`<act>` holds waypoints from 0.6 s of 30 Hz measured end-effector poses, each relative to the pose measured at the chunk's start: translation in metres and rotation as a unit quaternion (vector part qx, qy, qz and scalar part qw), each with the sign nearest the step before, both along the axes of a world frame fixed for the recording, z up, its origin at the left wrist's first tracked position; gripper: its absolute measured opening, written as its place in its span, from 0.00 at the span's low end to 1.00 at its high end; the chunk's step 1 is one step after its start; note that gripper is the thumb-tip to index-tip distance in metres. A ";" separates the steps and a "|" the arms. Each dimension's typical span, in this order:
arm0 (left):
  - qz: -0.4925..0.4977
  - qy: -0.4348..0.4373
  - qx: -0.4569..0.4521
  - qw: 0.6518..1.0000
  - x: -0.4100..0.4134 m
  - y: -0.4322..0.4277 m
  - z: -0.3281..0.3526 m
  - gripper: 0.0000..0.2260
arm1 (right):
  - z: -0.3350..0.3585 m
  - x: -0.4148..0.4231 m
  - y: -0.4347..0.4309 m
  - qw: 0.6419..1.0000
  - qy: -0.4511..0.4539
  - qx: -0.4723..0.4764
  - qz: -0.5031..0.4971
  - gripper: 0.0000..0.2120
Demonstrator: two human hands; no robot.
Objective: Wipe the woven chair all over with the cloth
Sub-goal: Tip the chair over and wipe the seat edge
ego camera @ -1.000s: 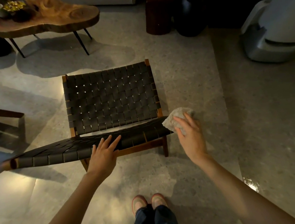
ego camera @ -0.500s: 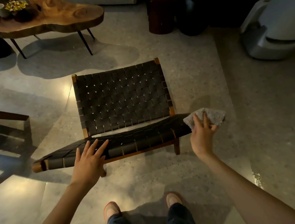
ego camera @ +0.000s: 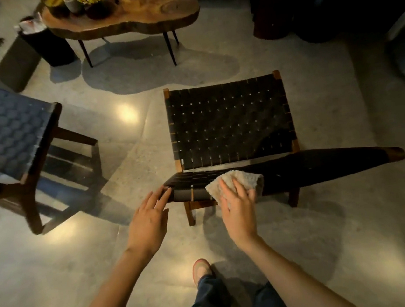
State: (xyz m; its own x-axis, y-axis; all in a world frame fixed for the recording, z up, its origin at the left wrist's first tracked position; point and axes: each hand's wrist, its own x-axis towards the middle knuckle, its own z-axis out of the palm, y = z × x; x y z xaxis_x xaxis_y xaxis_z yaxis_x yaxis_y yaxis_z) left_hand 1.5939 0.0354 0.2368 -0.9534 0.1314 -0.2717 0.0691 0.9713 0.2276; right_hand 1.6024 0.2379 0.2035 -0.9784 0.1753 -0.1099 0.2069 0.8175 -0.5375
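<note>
Both your hands are on the woven chair point(ego camera: 228, 125), which is standing on the floor point(ego camera: 356, 224) right in front of you. Your left hand point(ego camera: 150, 214) is flat, its straight fingertips touching the left end of the backrest point(ego camera: 324, 164). Your right hand point(ego camera: 238, 210) has its fingers spread, pressing the cloth point(ego camera: 249, 178) down onto the backrest's top just beside it.

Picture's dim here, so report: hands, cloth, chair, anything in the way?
Left hand open, fingertips on near left corner of woven chair. Right hand pressing cloth flat on its near edge. Nothing in the way on the weave.
</note>
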 end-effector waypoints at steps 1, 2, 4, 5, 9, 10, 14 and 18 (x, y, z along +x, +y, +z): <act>0.012 0.003 0.017 1.000 0.003 -0.009 0.002 0.25 | 0.002 -0.003 -0.018 1.000 0.003 -0.016 0.009 0.22; 0.023 0.005 0.030 0.999 0.005 -0.018 0.003 0.25 | 0.003 -0.007 -0.035 0.999 0.003 -0.026 0.018 0.22; 0.045 0.000 0.048 0.998 0.010 -0.035 0.003 0.24 | 0.005 -0.012 -0.060 0.999 -0.007 -0.039 0.027 0.21; 0.055 -0.004 0.054 0.997 0.013 -0.042 0.003 0.24 | 0.004 -0.013 -0.065 0.999 -0.015 -0.046 0.023 0.22; 0.083 -0.014 0.078 0.993 0.023 -0.059 0.002 0.23 | 0.003 -0.015 -0.057 0.992 -0.015 -0.108 0.068 0.22; 0.089 -0.017 0.083 0.992 0.025 -0.061 0.002 0.23 | 0.005 -0.017 -0.057 0.986 -0.003 -0.137 0.098 0.22; 0.097 -0.014 0.101 0.990 0.029 -0.066 -0.002 0.22 | 0.005 -0.031 -0.080 0.968 -0.026 -0.150 0.202 0.25; 0.113 -0.007 0.112 0.987 0.031 -0.074 -0.007 0.22 | 0.001 -0.051 -0.098 0.923 -0.022 0.130 0.362 0.27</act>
